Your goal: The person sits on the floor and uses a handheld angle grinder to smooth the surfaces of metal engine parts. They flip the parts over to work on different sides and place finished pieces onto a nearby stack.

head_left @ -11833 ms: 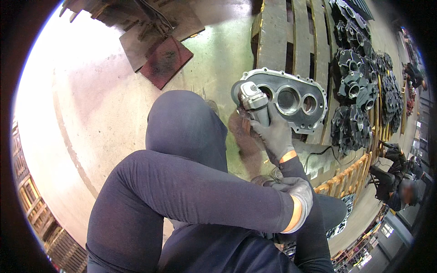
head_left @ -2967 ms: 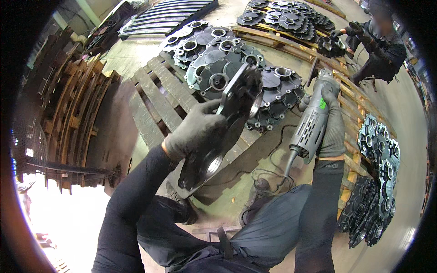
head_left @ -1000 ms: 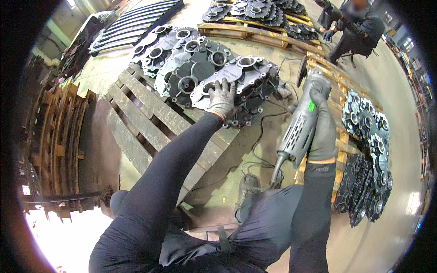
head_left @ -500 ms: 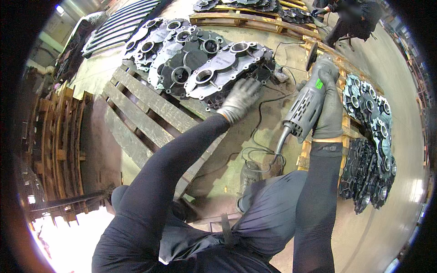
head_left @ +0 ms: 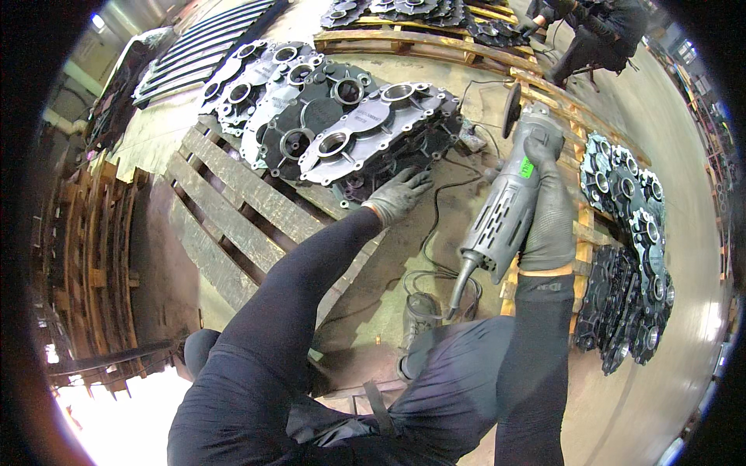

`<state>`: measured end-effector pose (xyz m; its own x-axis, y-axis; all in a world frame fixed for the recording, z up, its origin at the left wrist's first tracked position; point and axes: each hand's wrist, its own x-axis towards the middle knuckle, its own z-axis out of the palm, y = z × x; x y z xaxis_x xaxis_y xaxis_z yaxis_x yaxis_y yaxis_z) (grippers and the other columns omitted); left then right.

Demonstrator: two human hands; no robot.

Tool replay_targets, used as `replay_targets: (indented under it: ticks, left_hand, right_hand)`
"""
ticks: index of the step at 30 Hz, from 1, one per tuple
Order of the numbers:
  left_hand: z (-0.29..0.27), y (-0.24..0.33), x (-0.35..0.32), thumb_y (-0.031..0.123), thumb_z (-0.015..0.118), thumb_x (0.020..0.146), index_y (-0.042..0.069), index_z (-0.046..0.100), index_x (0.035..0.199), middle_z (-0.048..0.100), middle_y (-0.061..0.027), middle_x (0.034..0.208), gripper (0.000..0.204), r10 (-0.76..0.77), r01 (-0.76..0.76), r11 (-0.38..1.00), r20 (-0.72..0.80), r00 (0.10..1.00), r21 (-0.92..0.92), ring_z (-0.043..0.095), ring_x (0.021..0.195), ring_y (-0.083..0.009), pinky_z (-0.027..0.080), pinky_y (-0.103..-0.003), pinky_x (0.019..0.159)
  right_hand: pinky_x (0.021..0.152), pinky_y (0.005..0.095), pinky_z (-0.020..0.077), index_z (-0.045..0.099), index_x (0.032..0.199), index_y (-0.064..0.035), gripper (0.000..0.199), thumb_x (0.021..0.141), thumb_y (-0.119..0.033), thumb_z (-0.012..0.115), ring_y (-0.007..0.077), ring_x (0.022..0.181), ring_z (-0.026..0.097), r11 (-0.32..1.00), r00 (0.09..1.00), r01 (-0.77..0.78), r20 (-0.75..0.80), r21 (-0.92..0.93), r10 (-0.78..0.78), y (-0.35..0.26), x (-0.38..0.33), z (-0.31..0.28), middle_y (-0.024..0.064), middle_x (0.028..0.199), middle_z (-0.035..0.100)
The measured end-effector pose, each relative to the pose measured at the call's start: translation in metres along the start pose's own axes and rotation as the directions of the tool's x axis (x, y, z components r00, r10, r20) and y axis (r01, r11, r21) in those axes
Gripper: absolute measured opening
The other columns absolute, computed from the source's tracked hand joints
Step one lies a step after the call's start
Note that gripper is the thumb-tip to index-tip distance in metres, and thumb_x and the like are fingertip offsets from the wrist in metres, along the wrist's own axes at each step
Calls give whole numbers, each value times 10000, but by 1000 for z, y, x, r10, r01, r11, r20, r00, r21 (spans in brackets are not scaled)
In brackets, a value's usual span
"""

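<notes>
Gloved in grey, my right hand is wrapped round the body of a grey angle grinder. The grinder is held up with its disc at the far end and its cord trailing from the near end. My left hand, also gloved, has its fingers stretched out at the near side of a stack of metal housing covers. It rests at or against a dark lower cover; the exact contact is hard to see. On top of that stack lies a silver cover with two large round bores.
The stack sits on a worn wooden pallet. More covers lie on a pallet at the right, and others on a far pallet. A person crouches at the far right. The cord loops across the floor.
My left hand has slid a little nearer and left along the stack's side. The grinder, still in my right hand, has shifted slightly left and nearer. The whole view has shifted a little.
</notes>
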<state>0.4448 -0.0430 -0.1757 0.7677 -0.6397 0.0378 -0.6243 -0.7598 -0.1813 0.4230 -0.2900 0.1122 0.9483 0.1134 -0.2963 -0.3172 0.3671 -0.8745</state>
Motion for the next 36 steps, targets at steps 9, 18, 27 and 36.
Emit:
replay_targets:
  ticks: [9,18,27,36]
  left_hand:
    - [-11,10,-2,132,577,966,109,564,1570,436,-136,1702,605,-203,206,973,46,978,-100,415,1561,-352,304,-551,1318]
    - [-7,10,-23,193,688,896,161,516,1587,457,-102,1689,713,-210,190,958,-75,975,-216,431,1553,-351,412,-536,1246]
    - [-24,22,-35,227,685,892,158,445,1653,456,-155,1677,800,-261,262,964,24,965,-43,475,1516,-351,421,-524,1221]
    - [-111,77,-171,246,622,1010,74,589,1517,703,-235,1353,536,-325,512,727,427,844,-457,680,1237,-433,543,-522,1049]
  right_hand:
    - [652,364,655,621,1234,43,489,993,-363,751,255,736,773,997,997,69,-36,-41,-71,-8,-16,-11,140,925,719]
    - [641,355,655,642,1218,9,436,1004,-356,747,251,735,769,998,998,59,9,7,-59,-5,-13,-10,118,916,719]
    - [660,354,657,652,1192,13,476,979,-398,765,247,740,771,998,997,59,48,9,-60,-5,-22,-2,133,937,731]
    - [661,351,655,613,1257,-23,519,959,-406,797,228,751,762,993,987,74,137,95,-87,-7,-29,8,102,948,708]
